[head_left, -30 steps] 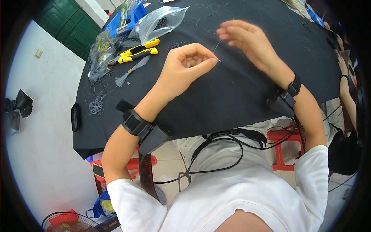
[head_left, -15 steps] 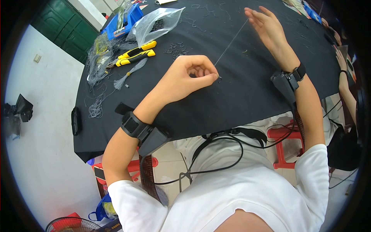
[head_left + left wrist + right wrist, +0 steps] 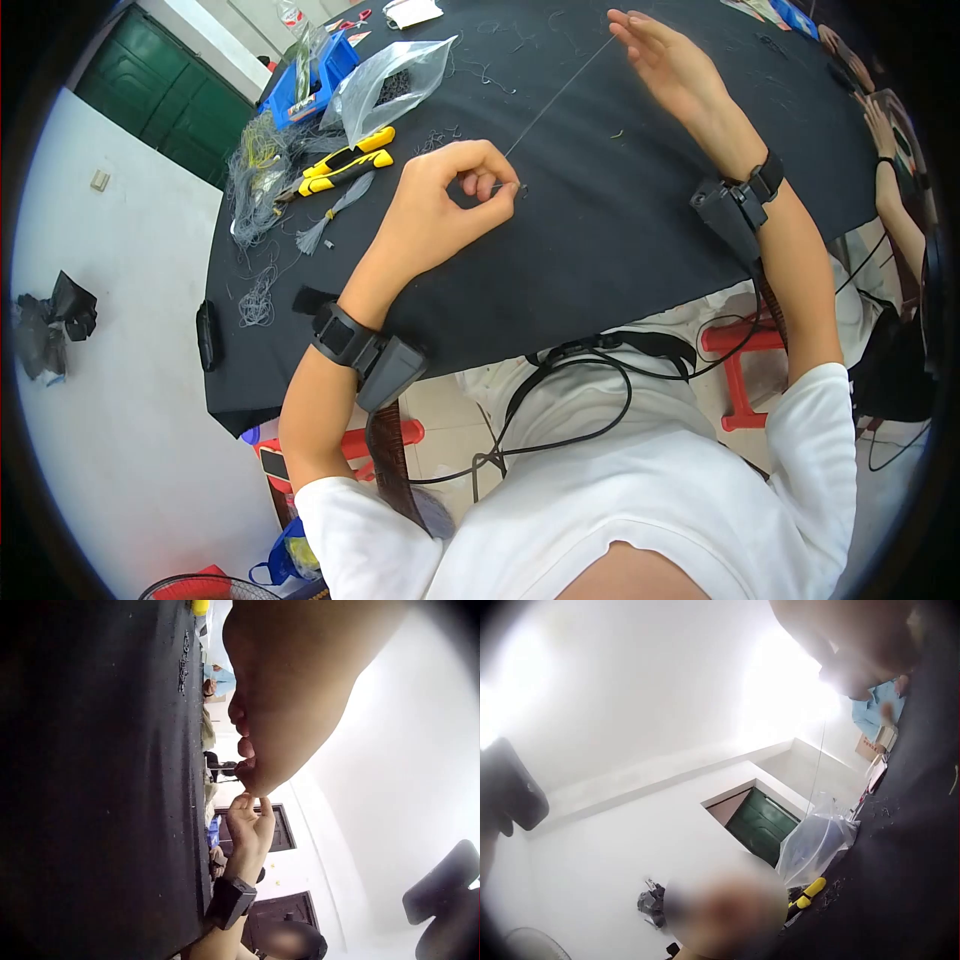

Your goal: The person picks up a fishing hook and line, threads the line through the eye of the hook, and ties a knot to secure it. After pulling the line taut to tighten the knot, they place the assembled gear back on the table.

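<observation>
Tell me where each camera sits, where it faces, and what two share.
Head: on the head, forward and down at the thread over the black tablecloth; left hand, right hand and white shirt show.
Left wrist: on that wrist, looking past the left hand toward the right hand; both show.
Right wrist: on that wrist, tilted toward the wall; the right hand shows dimly.
Both head and right wrist show the plastic bag and green door.

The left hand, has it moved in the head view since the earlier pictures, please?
Yes, the left hand has moved closer to the yellow-handled pliers.
</observation>
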`<state>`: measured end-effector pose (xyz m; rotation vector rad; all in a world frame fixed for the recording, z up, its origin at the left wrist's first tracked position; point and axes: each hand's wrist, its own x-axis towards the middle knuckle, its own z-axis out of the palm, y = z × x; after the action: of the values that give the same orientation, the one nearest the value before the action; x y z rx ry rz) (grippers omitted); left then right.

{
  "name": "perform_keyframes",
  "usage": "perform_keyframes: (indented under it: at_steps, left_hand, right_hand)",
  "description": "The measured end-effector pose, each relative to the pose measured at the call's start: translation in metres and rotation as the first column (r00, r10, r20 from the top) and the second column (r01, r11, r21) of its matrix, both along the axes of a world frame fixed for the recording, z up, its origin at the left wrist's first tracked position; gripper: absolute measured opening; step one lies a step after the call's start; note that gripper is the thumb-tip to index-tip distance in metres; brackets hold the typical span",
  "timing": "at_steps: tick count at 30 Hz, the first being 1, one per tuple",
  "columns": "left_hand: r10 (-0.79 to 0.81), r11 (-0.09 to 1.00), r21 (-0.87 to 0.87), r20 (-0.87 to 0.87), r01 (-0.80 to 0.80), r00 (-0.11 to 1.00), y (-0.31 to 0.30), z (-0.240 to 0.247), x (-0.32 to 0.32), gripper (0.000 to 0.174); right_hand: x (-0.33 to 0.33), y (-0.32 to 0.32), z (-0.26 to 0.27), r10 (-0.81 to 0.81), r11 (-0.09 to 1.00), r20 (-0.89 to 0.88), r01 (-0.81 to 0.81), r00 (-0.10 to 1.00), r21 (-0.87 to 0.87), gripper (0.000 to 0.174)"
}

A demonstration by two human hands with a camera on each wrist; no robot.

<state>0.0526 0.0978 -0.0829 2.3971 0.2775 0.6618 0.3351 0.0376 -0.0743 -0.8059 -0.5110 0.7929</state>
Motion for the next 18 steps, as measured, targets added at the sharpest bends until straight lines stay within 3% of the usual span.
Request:
perform_keyframes:
  at_steps: [2,4,7,10,16,18]
  left_hand:
    - [-0.002,1.0,-0.006,-0.016,0.001,1.0,0.0,0.0,0.0,0.004]
    - [0.002,1.0,-0.004,-0.02,-0.002,1.0,-0.001,0.001,0.0,0.005]
    - [0.03,0.999,0.014,-0.023,-0.03,0.999,-0.002,0.002,0.0,0.006]
    - [0.012,0.999,0.035,-0.013,-0.011,1.0,-0.002,0.003,0.0,0.006]
    - [0.074,0.991,0.097,0.128,-0.087,0.989,-0.002,0.003,0.001,0.006]
    - [0.111,0.982,0.13,0.179,-0.135,0.978,-0.001,0.004,0.0,0.007]
  right_hand:
    - [0.025,0.006,-0.019,-0.012,0.998,0.237,-0.003,0.971,0.063,0.024]
    - [0.038,0.01,-0.027,-0.046,0.994,0.34,0.01,0.939,0.107,0.028]
    - [0.039,0.006,-0.026,-0.091,0.99,0.296,0.054,0.951,0.131,0.018]
    - [0.03,0.001,-0.021,-0.117,0.987,0.278,0.08,0.953,0.14,0.019]
    - [0.026,0.002,-0.018,-0.122,0.986,0.427,0.058,0.896,0.158,0.019]
    - [-0.018,-0.015,0.001,-0.056,0.99,0.285,0.016,0.957,0.143,0.019]
